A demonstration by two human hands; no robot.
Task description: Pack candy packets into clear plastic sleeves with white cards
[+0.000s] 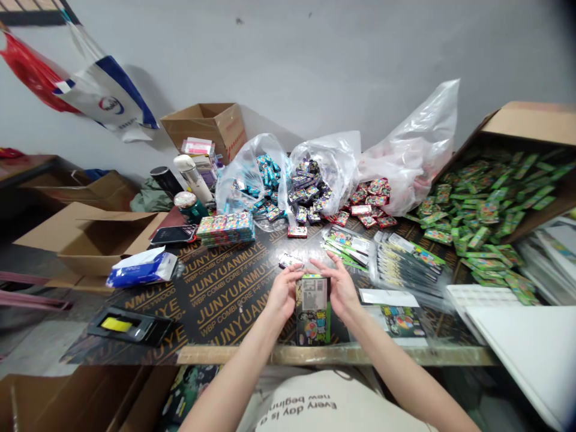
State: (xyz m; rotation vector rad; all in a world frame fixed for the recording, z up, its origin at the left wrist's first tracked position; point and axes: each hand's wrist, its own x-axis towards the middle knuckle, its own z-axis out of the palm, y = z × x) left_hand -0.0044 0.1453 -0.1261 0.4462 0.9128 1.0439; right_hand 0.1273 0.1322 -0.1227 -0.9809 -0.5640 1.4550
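A green-and-black printed box [314, 309] stands upright between both hands, just inside the near edge of the worktop [216, 294]. The left hand [281, 294] grasps its left side and the right hand [342, 289] its right side, with the fingertips curled over the top corners. Whether its base rests on the board cannot be told.

Just beyond the left hand lies a small loose pack [289, 260]. Close on the right are a flat printed card [400, 321] and a row of clear-wrapped packs [405, 255]. To the left the dark board is open as far as a tissue pack [141, 268] and a black tray [128, 326]. Farther back, clear plastic bags [324, 162] spill small packs, and a cardboard box of green packs [517, 129] crowds the right side.
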